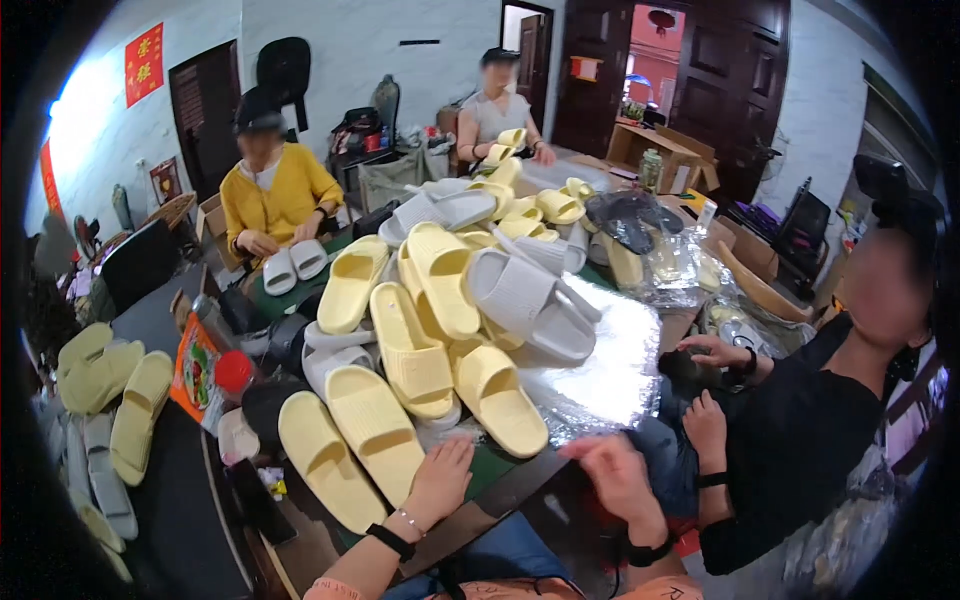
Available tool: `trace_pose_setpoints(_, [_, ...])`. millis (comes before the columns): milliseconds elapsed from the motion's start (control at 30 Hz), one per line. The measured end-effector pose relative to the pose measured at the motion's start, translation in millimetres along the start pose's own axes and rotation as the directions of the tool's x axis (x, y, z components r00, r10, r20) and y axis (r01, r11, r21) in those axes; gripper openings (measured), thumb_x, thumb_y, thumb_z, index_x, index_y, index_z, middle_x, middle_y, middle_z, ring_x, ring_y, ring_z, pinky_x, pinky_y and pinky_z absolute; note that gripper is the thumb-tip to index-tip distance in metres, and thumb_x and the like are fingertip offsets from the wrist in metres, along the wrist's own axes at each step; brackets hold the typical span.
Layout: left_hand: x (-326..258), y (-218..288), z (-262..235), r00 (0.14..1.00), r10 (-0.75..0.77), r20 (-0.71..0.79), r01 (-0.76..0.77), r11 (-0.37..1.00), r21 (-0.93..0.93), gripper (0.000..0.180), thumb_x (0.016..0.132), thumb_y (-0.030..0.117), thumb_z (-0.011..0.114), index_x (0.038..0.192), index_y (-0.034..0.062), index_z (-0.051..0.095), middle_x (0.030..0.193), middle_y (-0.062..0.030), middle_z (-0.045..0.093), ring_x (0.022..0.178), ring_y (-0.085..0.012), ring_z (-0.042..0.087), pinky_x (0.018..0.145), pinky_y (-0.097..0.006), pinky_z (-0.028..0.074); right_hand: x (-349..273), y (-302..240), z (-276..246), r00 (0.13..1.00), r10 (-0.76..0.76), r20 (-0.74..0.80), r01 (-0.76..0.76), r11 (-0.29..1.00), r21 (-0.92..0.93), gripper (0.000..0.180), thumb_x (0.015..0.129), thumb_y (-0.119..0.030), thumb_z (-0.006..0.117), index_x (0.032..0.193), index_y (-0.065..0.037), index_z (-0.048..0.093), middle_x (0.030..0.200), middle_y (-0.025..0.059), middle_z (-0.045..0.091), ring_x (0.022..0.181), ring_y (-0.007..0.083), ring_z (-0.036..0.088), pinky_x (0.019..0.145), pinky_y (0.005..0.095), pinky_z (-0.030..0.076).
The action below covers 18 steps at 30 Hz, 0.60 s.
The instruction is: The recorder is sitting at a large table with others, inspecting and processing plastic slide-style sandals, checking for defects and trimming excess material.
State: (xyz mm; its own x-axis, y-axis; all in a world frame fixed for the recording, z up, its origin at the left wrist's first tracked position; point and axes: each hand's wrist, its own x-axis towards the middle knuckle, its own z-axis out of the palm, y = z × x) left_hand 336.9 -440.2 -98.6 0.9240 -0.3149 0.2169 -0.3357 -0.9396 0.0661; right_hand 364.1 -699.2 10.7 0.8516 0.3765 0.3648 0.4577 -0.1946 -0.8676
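Note:
My left hand (pixel 440 480) rests at the near edge of a pile of foam slide sandals, fingers spread, touching the heel of a pale yellow slide (pixel 375 430). My right hand (pixel 615 475) hovers, blurred, by the near table edge (pixel 500 490), below a sheet of clear plastic wrap (pixel 600 380); it holds nothing that I can see. Another yellow slide (pixel 498 398) lies between the two hands. Grey slides (pixel 530 300) lie higher in the pile.
A person in black sits close on my right, hands (pixel 710 350) at the table. A person in yellow (pixel 275 195) holds grey slides across the table; a third person sits at the far end. More slides (pixel 120 400) lie at the left, beside a red-capped bottle (pixel 232 372).

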Motion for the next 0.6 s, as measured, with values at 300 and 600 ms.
trace_pose_setpoints(300, [-8.3, -1.8, -0.6, 0.999, -0.053, 0.0, 0.053, 0.998, -0.042, 0.048, 0.077, 0.019, 0.053, 0.119, -0.0031, 0.044, 0.124, -0.0139, 0.043, 0.118, -0.0247, 0.037, 0.099, -0.035, 0.028, -3.1, -32.5, -7.5, 0.895, 0.084, -0.439, 0.346, 0.49, 0.8, 0.008, 0.089, -0.016, 0.046, 0.086, -0.008, 0.047, 0.078, 0.0056, 0.052, 0.073, 0.0173, 0.051, 0.071, 0.0325, 0.042])
trace_pose_setpoints(600, [-5.9, 4.2, 6.7, 0.998, -0.058, -0.012, 0.056, 0.987, -0.15, 0.049, 0.077, 0.016, 0.055, 0.12, -0.0014, 0.042, 0.125, -0.0159, 0.04, 0.12, -0.0286, 0.034, 0.1, -0.037, 0.027, -15.8, -68.8, -29.5, 0.82, -0.405, -0.404, 0.555, 0.39, 0.735, 0.014, 0.093, -0.019, 0.04, 0.09, -0.006, 0.04, 0.079, 0.0054, 0.055, 0.066, 0.0123, 0.054, 0.07, 0.0224, 0.044])
